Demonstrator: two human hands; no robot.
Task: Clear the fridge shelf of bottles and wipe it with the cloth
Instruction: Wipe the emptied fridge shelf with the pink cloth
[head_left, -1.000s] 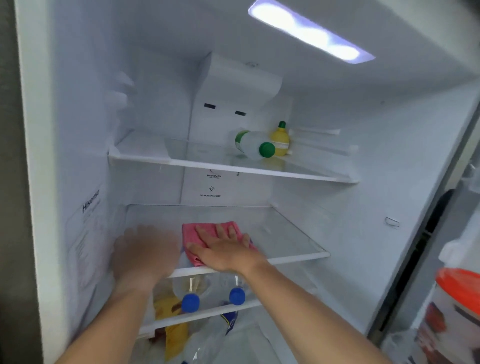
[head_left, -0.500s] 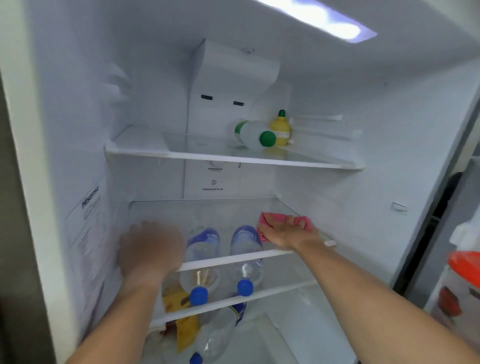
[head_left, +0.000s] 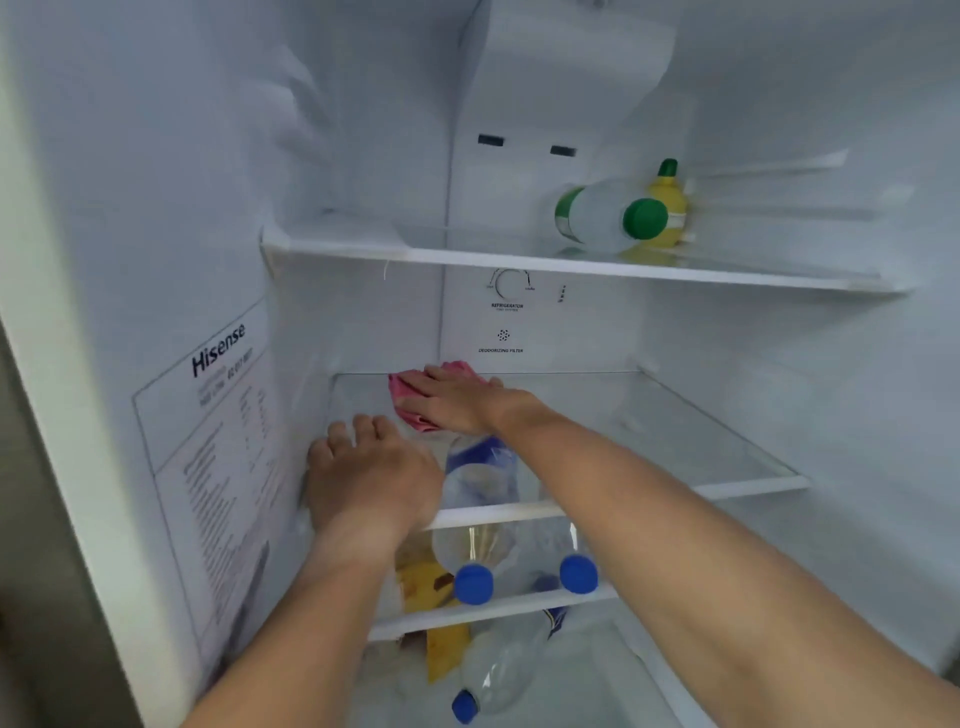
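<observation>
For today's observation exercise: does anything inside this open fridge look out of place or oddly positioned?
Yes. On the upper glass shelf, a clear plastic bottle with a green cap lies on its side, cap forward, against an upright yellow lemon-shaped squeeze bottle. Nothing looks spilled or damaged.

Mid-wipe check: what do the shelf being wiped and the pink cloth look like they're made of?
The shelf looks like clear glass with a white plastic front trim: the blue-capped bottles below show straight through it. The pink cloth, flattened under the right hand, looks soft and matte, likely microfibre, though its weave is too blurred to tell.
</observation>
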